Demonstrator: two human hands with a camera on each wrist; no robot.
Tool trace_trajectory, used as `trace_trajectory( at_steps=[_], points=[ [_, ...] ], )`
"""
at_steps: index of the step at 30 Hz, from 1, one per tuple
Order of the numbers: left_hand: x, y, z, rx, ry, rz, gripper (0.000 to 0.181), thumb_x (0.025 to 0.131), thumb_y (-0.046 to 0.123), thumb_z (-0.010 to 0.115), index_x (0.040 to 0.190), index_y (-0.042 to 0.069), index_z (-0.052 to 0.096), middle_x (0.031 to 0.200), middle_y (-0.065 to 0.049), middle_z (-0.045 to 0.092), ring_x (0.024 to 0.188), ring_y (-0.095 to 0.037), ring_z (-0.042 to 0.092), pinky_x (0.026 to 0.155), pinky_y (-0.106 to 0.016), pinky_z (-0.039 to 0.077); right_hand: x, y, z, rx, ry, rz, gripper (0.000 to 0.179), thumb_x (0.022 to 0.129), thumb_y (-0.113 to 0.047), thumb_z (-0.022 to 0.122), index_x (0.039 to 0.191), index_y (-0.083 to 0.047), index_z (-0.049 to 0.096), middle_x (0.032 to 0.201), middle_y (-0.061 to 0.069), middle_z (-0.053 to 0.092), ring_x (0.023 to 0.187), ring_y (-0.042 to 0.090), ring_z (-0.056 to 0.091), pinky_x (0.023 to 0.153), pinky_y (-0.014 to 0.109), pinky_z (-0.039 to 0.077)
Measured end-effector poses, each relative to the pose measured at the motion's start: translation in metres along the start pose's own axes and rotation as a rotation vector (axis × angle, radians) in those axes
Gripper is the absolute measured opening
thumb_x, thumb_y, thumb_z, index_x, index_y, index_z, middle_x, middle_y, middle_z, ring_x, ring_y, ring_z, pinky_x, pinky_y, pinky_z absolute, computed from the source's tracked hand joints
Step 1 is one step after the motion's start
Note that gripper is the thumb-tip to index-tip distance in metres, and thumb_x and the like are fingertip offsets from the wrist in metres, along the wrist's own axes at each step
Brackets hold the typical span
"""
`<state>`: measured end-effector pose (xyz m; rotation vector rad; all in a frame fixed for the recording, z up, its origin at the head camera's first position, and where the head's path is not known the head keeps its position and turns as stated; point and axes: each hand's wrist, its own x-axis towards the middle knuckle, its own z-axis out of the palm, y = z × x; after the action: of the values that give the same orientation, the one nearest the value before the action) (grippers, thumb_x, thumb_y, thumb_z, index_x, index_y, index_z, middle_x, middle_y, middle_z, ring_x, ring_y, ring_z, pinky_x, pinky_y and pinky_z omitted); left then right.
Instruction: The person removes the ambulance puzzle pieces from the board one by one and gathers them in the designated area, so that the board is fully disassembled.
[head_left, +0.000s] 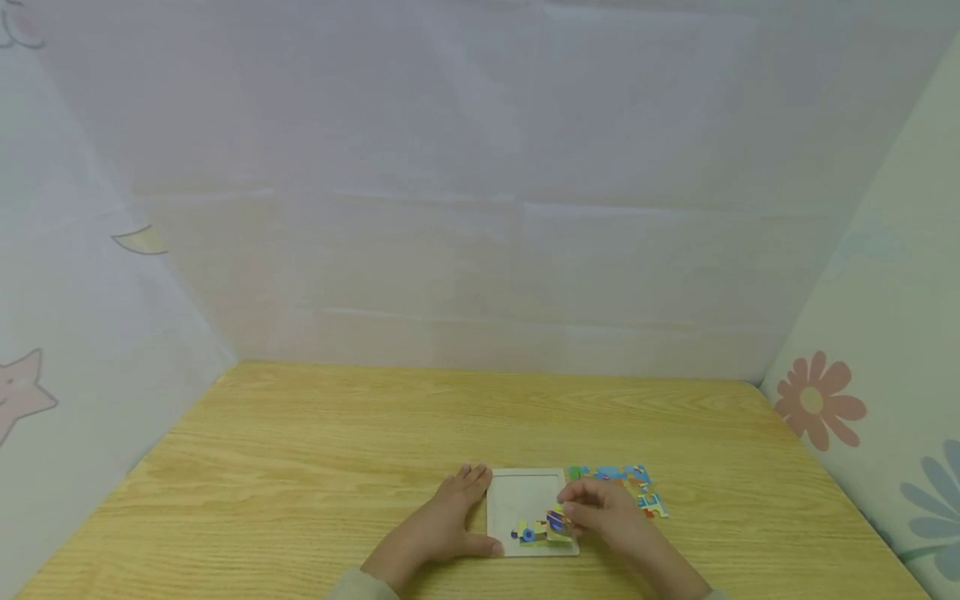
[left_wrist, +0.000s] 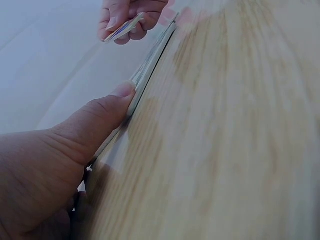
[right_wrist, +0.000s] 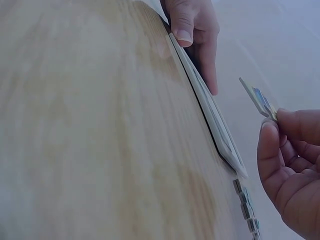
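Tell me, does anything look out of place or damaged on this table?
Nothing stands out as spilled or damaged. Jigsaw pieces lie grouped on the table beside the puzzle tray; the tilted puzzle section is simply pinched in the right hand.

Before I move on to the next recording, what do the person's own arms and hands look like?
The left hand and right hand are bare; no gloves, rings, cables or markings show on them. A pale, off-white to beige left sleeve ends near the wrist. Only a sliver of the similarly pale right sleeve shows at the head view's bottom edge.
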<state>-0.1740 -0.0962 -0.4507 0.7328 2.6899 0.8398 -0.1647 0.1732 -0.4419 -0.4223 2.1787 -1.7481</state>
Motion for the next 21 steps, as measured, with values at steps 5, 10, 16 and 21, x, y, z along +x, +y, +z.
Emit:
trace_trajectory(
  at_steps=[5, 10, 16, 21],
  points=[
    [0.000, -0.001, 0.000, 0.004, 0.000, 0.006, 0.102, 0.070, 0.055, 0.071, 0.144, 0.000, 0.026, 0.153, -0.015, 0.020, 0.141, -0.036, 0.013, 0.114, -0.052, 0.012, -0.004, -0.001, -0.005, -0.009, 0.001, -0.002, 0.028, 0.089, -0.013, 0.060, 0.104, 0.011, 0.056, 0.089, 0.007, 0.059, 0.077, 0.012, 0.059, 0.068, 0.022, 0.055],
    [0.001, -0.003, 0.001, 0.004, -0.001, 0.012, 0.103, 0.070, 0.056, 0.070, 0.145, 0.000, 0.026, 0.153, -0.015, 0.020, 0.141, -0.036, 0.013, 0.114, -0.053, 0.012, -0.008, 0.003, -0.012, -0.014, -0.019, -0.039, 0.030, 0.090, -0.013, 0.059, 0.105, 0.013, 0.055, 0.091, 0.009, 0.059, 0.076, 0.010, 0.058, 0.068, 0.022, 0.054],
    [0.000, -0.003, 0.001, 0.008, 0.001, 0.013, 0.103, 0.070, 0.057, 0.070, 0.145, 0.001, 0.026, 0.153, -0.015, 0.020, 0.141, -0.036, 0.013, 0.114, -0.053, 0.012, -0.011, 0.009, -0.019, -0.010, -0.028, -0.039, 0.029, 0.091, -0.013, 0.057, 0.106, 0.012, 0.053, 0.090, 0.005, 0.056, 0.074, 0.007, 0.055, 0.066, 0.021, 0.054],
    [0.000, -0.003, 0.002, 0.009, 0.005, 0.014, 0.103, 0.070, 0.057, 0.069, 0.145, 0.001, 0.026, 0.153, -0.015, 0.020, 0.141, -0.036, 0.013, 0.113, -0.053, 0.012, -0.014, 0.010, -0.025, -0.013, -0.017, -0.026, 0.028, 0.090, -0.012, 0.058, 0.104, 0.012, 0.055, 0.088, 0.005, 0.057, 0.071, 0.007, 0.055, 0.065, 0.020, 0.053]
  ],
)
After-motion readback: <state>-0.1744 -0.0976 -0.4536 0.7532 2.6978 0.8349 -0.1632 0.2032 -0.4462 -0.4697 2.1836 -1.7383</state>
